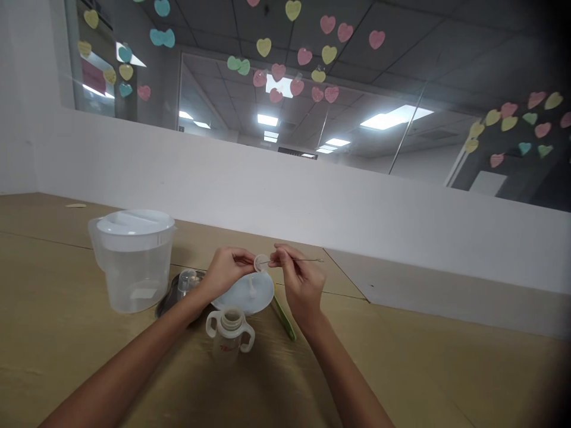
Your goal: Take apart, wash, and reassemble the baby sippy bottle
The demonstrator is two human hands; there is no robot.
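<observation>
My left hand (232, 270) pinches a small round translucent bottle collar (261, 263) by its left edge. In my right hand (301, 282) is a thin wire straw brush (310, 260); its looped end sticks out to the right and its other end reaches the collar. Any bristles are too small to make out. Below the hands lies a pale shallow bowl (238, 294) with a small whitish piece (252, 288) in it. A two-handled baby bottle (229, 333) stands upright and uncapped in front of the bowl.
Left of the bowl, a clear dome cap (187, 280) rests on a dark tray (167, 302), partly behind my left forearm. A lidded translucent pitcher (136, 267) stands farther left. A green-handled tool (284, 318) lies right of the bowl. A white wall (267, 190) backs the table.
</observation>
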